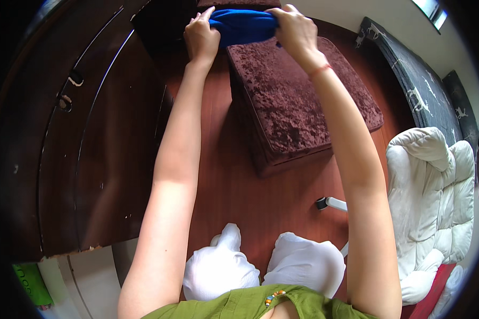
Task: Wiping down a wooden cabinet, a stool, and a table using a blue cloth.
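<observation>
left hand and right hand gripped a bright blue cloth between them — near a rectangular brown velvet ottoman.

Lettering: one short run of large, dark characters. Support: bright green object, exact kind unclear, at the lower left of the head view. Orientation: characters turned on their side, running down the green face. Legibility: soft, close to the dark rim.
</observation>
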### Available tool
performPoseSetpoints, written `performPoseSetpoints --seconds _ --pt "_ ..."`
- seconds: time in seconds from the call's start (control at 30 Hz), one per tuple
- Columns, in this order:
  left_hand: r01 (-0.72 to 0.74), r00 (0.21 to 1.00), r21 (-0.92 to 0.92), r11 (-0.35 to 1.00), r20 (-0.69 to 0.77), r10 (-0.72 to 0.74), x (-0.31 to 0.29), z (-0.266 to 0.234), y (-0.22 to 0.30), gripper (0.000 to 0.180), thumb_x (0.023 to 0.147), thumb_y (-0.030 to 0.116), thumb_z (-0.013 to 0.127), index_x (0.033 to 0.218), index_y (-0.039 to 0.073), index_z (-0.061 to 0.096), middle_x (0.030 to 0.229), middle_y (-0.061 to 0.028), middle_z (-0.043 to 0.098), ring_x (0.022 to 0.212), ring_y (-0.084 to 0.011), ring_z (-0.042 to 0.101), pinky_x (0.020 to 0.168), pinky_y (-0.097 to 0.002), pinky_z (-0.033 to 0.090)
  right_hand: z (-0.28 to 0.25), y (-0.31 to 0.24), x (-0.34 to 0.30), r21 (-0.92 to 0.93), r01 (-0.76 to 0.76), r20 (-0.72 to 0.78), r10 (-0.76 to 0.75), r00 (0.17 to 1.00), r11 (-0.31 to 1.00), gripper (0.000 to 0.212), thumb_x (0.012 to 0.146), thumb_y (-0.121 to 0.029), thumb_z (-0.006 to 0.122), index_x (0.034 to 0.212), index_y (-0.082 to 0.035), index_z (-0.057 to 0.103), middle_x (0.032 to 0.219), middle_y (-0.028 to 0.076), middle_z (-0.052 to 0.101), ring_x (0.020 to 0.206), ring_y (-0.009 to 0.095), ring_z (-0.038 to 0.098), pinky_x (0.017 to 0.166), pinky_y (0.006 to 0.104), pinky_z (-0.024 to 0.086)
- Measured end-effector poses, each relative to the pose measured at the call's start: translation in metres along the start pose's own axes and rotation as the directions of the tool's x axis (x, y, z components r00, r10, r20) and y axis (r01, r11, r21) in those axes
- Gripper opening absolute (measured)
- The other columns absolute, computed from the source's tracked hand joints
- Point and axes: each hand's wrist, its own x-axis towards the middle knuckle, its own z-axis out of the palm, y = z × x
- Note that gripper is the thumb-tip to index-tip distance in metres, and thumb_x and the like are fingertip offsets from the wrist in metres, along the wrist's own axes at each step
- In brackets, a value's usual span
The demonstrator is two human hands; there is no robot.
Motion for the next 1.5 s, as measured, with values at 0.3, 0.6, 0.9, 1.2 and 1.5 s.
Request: performPoseSetpoints --seconds 0.3,0.6,0.9,1.2,1.5 --pt "0.184 0.874 -0.146 0.972 0.476 -0.094 -0.096 0.056 -0.039 0.071 0.079 -0.012 0.049 0.146 0.009 0.055 0.147 -0.0288 0.049 0.13 -0.0442 0.055 0.109 -0.044 0.048 0.106 -0.012 -0.065 0.07 0.062 0.219 -0.076 0.973 0.996 0.037 0.09 -0.009 0.06 0.119 -0.025 0.076 0.112 0.01 0.068 0.104 0.034 0.062 0.088 0.0418 0.057" --pt "0.42 0.854 -0.434 0.797 0.486 -0.185 -0.252 -0.078 0.1 0.068 0.073 -0.017 0.048 0.141 -0.011 0.049 0.134 -0.0363 0.056 0.122 -0.0516 0.056 0.105 -0.051 0.048 -0.054 -0.071 -0.195 0.159 0.163 0.146 -0.186 0.972 0.974 0.017 0.081 -0.012 0.064 0.096 -0.014 0.073 0.094 0.01 0.057 0.087 0.029 0.061 0.071 0.0384 0.055" --pt "0.419 0.83 -0.446 0.791 0.541 -0.135 -0.311 -0.156 0.145 0.075 0.067 -0.018 0.046 0.139 -0.002 0.06 0.146 -0.0354 0.048 0.129 -0.0487 0.056 0.106 -0.0471 0.049 -0.101 -0.053 -0.305 0.417 -0.01 0.24 -0.099 0.966 0.909 0.041 0.058 0.005 0.073 0.097 -0.006 0.075 0.105 0.011 0.059 0.09 0.032 0.061 0.074 0.0406 0.055" --pt "-0.148 0.875 -0.545 0.825 0.316 0.366 -0.271 -0.095 0.15 0.048 0.079 -0.011 0.067 0.119 0.014 0.078 0.156 -0.0216 0.046 0.154 -0.0475 0.017 0.122 -0.0524 0.029 -0.029 -0.017 -0.332 0.241 0.054 -0.278 0.015 0.96 0.969 0.034 0.067 -0.014 0.079 0.1 -0.018 0.072 0.107 0.009 0.056 0.098 0.034 0.056 0.076 0.0414 0.05" --pt "-0.252 0.759 -0.427 0.868 0.47 0.451 -0.386 -0.104 0.117 0.032 0.085 -0.001 0.067 0.115 0.004 0.076 0.126 -0.0104 0.069 0.112 -0.0301 0.068 0.098 -0.0437 0.053 0.042 -0.02 -0.413 0.33 -0.075 -0.044 0.094 0.995 0.941 0.037 0.068 -0.007 0.072 0.103 -0.018 0.07 0.111 0.01 0.056 0.096 0.033 0.054 0.072 0.0413 0.054"
